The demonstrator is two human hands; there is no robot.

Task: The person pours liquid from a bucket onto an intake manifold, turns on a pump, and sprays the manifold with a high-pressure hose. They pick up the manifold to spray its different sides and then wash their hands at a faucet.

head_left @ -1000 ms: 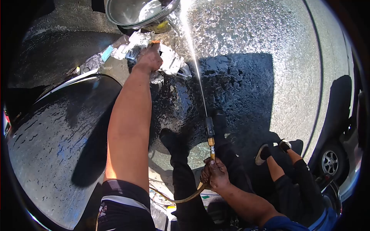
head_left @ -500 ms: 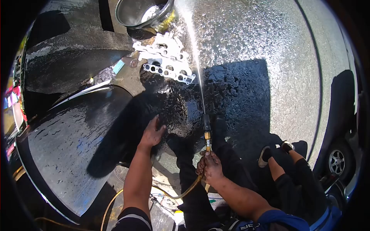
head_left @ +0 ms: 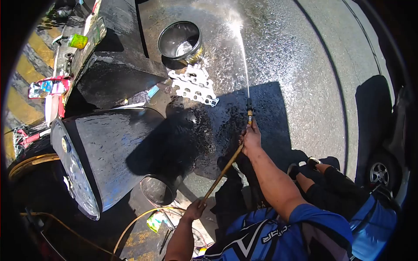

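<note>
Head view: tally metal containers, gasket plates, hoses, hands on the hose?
Metal containers: 2 – basin, bucket
Gasket plates: 1 cluster, number unclear
Hoses: 1 – hose
Hands on it: 2 – left hand, right hand
Total: 6

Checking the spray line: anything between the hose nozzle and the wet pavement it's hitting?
Nothing visible. The water jet runs clear from the nozzle in the right hand to the pavement; the metal gaskets and steel bowl lie left of it.
</note>
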